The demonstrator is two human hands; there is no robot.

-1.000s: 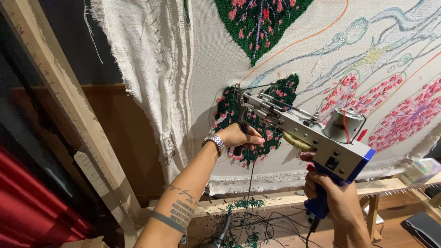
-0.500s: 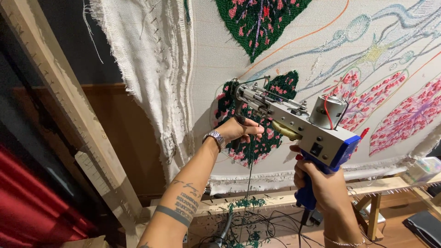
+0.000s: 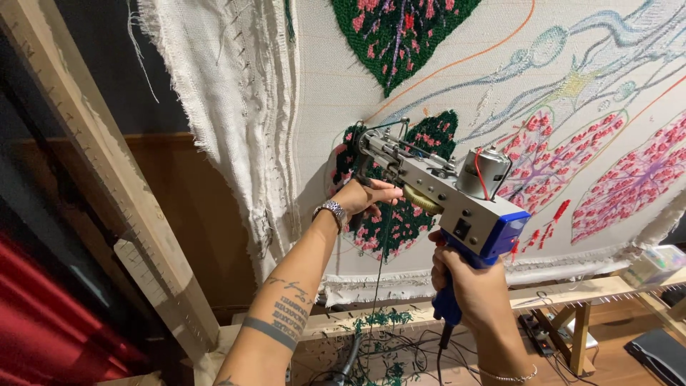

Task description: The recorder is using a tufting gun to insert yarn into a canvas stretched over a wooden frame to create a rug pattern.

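A tufting gun (image 3: 443, 189) with a silver body, a small grey motor on top and a blue handle points into a white cloth (image 3: 457, 100) stretched on a wooden frame (image 3: 93, 179). My right hand (image 3: 468, 282) grips the blue handle from below. My left hand (image 3: 368, 196), a metal watch on its wrist, holds the front grip under the gun's nose. The needle end touches a dark green tufted leaf with pink spots (image 3: 396, 214). Dark green yarn hangs down from the gun.
More tufted shapes cover the cloth: a green leaf (image 3: 400, 32) at the top, pink leaves (image 3: 629, 179) at the right. Loose frayed cloth (image 3: 229, 121) hangs at the left. Yarn scraps and cables (image 3: 379, 343) lie on the lower frame bar. A red curtain (image 3: 50, 322) is at lower left.
The gun and both hands have shifted a little along the green leaf, with the handle dropping slightly to the left. Both grips are unchanged.
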